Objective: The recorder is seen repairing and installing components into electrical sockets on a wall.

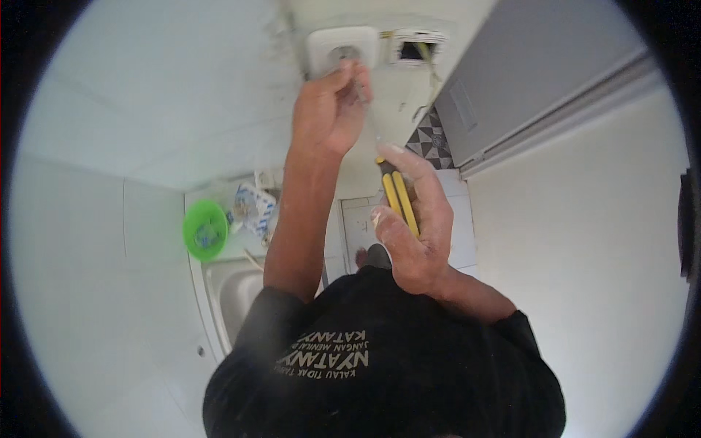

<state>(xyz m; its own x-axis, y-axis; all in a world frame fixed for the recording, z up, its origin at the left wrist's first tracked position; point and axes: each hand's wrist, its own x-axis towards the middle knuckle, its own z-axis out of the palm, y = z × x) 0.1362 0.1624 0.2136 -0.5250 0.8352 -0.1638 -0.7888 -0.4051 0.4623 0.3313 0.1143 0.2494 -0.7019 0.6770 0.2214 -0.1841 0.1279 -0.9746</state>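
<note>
Pale walls [95,226] close in round this corner. The left grip [349,91] is raised to the lower edge of a white wall socket [321,47], fingertips bunched; I can't tell whether they pinch anything. Below it, the right grip [401,208] curls around a yellow-and-black hand tool [399,193]. Just right of the left grip, an open wall box [410,51] holds a greenish wire [426,54]. Down and left, on the surface [232,250], a green tub [191,226] holds blurred bluish contents [207,235].
</note>
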